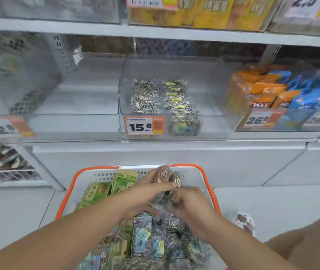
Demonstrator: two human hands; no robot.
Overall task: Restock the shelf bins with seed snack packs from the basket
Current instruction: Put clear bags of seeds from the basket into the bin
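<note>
A white basket with an orange rim (68,193) sits on the floor below me, full of clear seed snack packs (167,244) and green boxed packs (96,193). Both hands are over the basket's far half. My left hand (151,189) grips a bunch of clear seed packs (167,177) lifted above the pile. My right hand (189,201) holds the same bunch from the right and below. On the shelf above, a clear bin (209,123) with a 15.8 price tag (139,126) holds several matching seed packs (163,98).
The clear bin to the left (73,125) shows a bare floor and a 12.x tag. To the right a bin holds orange and blue snack bags (280,92). A wire rack (9,172) stands low left. My knee (307,244) is at the lower right.
</note>
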